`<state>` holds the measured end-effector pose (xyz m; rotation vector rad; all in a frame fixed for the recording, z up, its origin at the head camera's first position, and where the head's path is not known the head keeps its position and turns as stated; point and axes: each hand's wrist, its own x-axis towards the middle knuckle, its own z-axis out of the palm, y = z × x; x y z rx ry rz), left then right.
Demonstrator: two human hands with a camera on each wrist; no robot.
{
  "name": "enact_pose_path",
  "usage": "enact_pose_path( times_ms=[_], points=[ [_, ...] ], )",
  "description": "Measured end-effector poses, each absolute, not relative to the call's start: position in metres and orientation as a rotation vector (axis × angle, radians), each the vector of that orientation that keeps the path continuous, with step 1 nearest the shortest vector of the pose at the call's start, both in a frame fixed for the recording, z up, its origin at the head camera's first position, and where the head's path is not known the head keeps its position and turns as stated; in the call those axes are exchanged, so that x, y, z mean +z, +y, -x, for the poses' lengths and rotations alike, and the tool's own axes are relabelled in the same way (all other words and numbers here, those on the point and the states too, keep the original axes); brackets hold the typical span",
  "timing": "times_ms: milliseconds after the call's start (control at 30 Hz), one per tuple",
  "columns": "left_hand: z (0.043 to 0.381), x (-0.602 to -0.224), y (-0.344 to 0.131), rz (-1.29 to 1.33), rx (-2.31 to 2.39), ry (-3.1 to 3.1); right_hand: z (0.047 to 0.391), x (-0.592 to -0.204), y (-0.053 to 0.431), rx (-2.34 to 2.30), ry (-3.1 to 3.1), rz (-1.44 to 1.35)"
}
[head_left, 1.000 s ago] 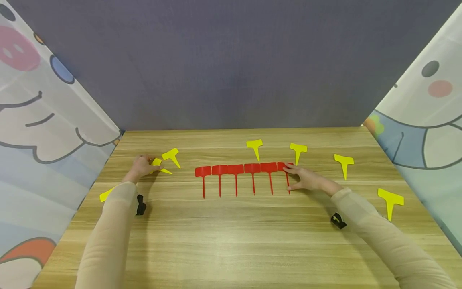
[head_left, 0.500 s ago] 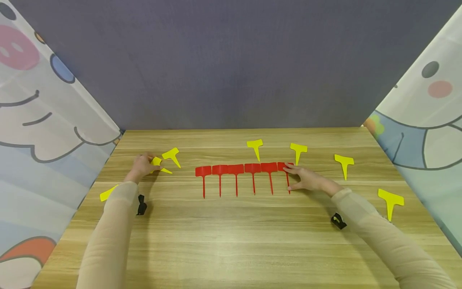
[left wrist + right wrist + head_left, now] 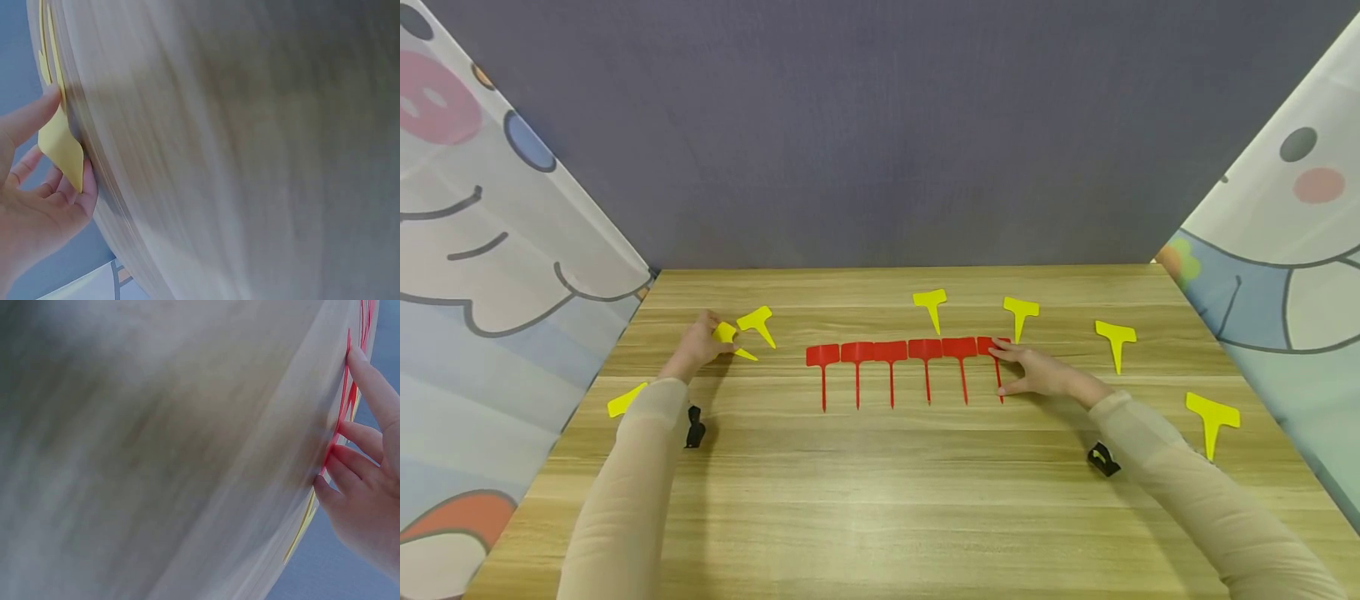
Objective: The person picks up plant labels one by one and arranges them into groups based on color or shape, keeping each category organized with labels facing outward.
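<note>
My left hand [image 3: 697,343] is at the left of the table, holding a yellow T-shaped plant label [image 3: 725,332]. In the left wrist view the thumb lies across this label [image 3: 61,145] while the fingers curl at its wide head. My right hand [image 3: 1037,371] rests with spread fingers on the red plant label [image 3: 984,345] at the right end of a row. Its fingertips touch the head and its thumb is by the stem's tip, partly covering the label. Several other red labels [image 3: 891,352] lie side by side to the left, stems toward me.
Yellow labels lie around the row: one [image 3: 756,322] beside my left hand, one [image 3: 627,401] partly under the left sleeve, and several toward the back and right, including one [image 3: 1212,414] near the right forearm. A dark panel [image 3: 880,167] stands behind the wooden table [image 3: 880,492].
The left hand's fingers shift slightly around the yellow label, showing more of its head. My right hand and the red row stay where they were.
</note>
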<state>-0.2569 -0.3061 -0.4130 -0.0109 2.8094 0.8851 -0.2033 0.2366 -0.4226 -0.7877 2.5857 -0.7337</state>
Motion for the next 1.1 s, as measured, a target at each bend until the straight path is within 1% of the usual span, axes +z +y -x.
enact_pose_path(
  times_ms=[533, 800, 1100],
  points=[
    [0.254, -0.413, -0.31, -0.024, 1.086, 2.813, 0.204, -0.423, 0.236, -0.733, 2.6, 0.787],
    [0.249, -0.405, -0.314, -0.038, 1.245, 2.782, 0.205, -0.425, 0.236, -0.751, 2.589, 0.768],
    [0.244, -0.397, -0.313, -0.059, 1.265, 2.78, 0.204, -0.424, 0.237, -0.743, 2.597, 0.784]
  ],
)
